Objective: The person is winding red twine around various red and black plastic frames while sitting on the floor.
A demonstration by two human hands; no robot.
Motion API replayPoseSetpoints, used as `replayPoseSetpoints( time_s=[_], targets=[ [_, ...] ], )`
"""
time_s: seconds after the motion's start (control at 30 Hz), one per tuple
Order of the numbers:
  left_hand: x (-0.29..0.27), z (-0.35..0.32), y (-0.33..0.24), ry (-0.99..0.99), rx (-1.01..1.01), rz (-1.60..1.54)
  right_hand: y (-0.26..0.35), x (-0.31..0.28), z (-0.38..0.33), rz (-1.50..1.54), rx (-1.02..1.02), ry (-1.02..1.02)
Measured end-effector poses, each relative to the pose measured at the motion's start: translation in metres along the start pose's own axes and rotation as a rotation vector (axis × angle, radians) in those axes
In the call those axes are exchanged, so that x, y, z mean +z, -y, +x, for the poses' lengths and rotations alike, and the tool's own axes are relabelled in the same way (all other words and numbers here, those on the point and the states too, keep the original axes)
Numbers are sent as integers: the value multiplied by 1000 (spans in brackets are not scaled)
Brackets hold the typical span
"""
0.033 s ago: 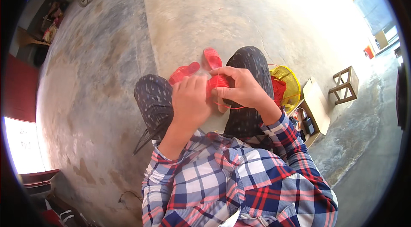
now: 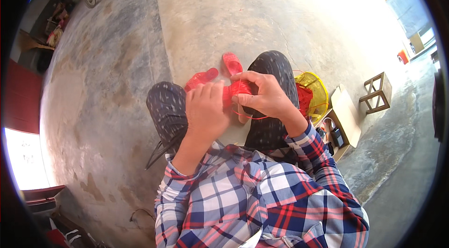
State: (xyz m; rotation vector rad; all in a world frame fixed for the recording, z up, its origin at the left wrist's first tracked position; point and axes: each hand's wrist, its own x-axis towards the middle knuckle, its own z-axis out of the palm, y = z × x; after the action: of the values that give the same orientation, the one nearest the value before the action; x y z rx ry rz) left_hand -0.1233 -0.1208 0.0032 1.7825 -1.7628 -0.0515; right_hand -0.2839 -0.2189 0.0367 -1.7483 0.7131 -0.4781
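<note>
In the head view, a person in a red, white and blue plaid shirt (image 2: 262, 201) sat with both knees raised, in dark speckled trousers (image 2: 271, 70), over a bare grey concrete floor (image 2: 117, 75). The small wound bundle of red thread (image 2: 236, 91) sat above the lap, between the two hands, and serves here as the landmark.

The left hand (image 2: 206, 110) lay just left of the bundle, its back turned to the camera, its fingers curled and touching the bundle's left side; whether they clasped it fully could not be told, since the palm side was hidden. The right hand (image 2: 266, 96) lay just right of the bundle, with its fingers closed over the top and right side, gripping it. A thin loop of red thread (image 2: 250, 117) hung just below the bundle, under the right hand.

Just beyond the bundle, on the floor past the knees, lay two red plastic sandals (image 2: 201, 79), one to its upper left and one straight above. To the right of the bundle, behind the right knee, stood a yellow wire basket (image 2: 315, 91) with red material inside. Farther right of the bundle lay a flat piece of brown cardboard (image 2: 346, 115), and farther still a small wooden stool (image 2: 376, 91). Far to the upper left of the bundle, cluttered goods stood at the floor's edge, too small to identify.
</note>
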Motion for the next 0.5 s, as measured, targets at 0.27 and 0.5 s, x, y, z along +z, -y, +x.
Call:
replayPoseSetpoints(
  time_s=[0.27, 0.5],
  targets=[
    [-19, 7, -5, -38, 36, -48, 7, -8, -6, -336, -213, -195],
    [-5, 7, -4, 250, -154, -231, 14, 8, -10, -501, -172, -43]
  ],
)
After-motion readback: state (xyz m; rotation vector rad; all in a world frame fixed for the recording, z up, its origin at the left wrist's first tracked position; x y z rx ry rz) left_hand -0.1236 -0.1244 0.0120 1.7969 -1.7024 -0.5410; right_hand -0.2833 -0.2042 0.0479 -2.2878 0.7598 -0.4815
